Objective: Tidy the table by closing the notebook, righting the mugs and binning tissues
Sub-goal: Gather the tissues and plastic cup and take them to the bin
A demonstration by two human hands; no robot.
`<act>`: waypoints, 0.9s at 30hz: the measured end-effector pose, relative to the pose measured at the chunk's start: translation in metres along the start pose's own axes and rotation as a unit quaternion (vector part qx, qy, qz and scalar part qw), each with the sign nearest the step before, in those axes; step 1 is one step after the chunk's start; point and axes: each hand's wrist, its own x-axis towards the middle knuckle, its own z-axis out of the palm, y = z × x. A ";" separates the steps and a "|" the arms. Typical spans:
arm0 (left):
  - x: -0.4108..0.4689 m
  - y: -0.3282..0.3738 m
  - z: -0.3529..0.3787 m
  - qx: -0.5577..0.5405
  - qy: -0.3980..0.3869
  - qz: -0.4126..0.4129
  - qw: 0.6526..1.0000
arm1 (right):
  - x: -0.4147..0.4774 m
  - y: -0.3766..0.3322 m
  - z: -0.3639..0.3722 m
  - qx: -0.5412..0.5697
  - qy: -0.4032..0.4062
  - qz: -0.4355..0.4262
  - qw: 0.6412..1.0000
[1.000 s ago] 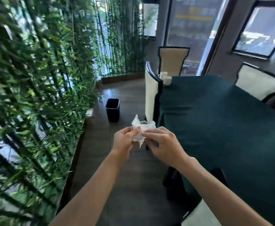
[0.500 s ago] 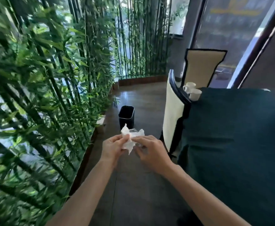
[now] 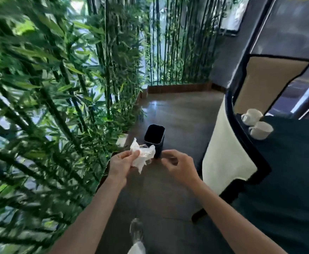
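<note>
My left hand [image 3: 121,165] pinches a crumpled white tissue [image 3: 142,155] in front of me, just this side of a small black bin [image 3: 154,137] standing open on the dark floor. My right hand [image 3: 180,166] hovers a little to the right of the tissue, fingers curled and loosely pinched, holding nothing. Two white mugs [image 3: 257,123] sit at the far corner of the dark green table [image 3: 293,180] on the right. The notebook is out of sight.
A dense bamboo screen [image 3: 45,107] fills the left side and the back. A cream chair with black trim [image 3: 228,153] stands between the bin and the table, another chair [image 3: 267,85] beyond. My foot [image 3: 136,230] shows at the bottom.
I have walked nearer the bin, which now looks larger. My right hand has let go of the tissue and moved off to the right; the left hand alone keeps it.
</note>
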 end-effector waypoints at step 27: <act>0.543 -0.032 0.179 0.020 0.108 -0.224 0.968 | 0.502 0.284 0.107 0.097 -0.074 0.334 0.934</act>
